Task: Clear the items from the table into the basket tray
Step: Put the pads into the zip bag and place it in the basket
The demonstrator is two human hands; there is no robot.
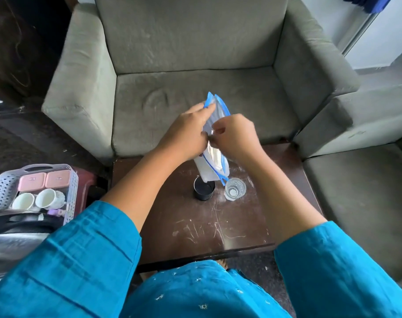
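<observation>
1. Both hands hold a clear pouch point(215, 161) with blue edging above the far part of the dark wooden table point(195, 228). The left hand point(186, 131) is closed on its upper edge; the right hand point(235, 136) pinches the opposite side.
2. The pouch hangs upright, clear of the tabletop, its lower corner just above the black cup point(204, 188) and the clear glass point(235, 188), which stand close together.
3. The basket tray point(72, 180) sits well apart to the left, already holding two pink boxes point(43, 182) and two white cups point(38, 199).
4. Judged step: carrying the pouch to the tray. Keep a firm grip, lift before swinging left so the hanging corner does not tip either cup, and set it down in free space.
</observation>
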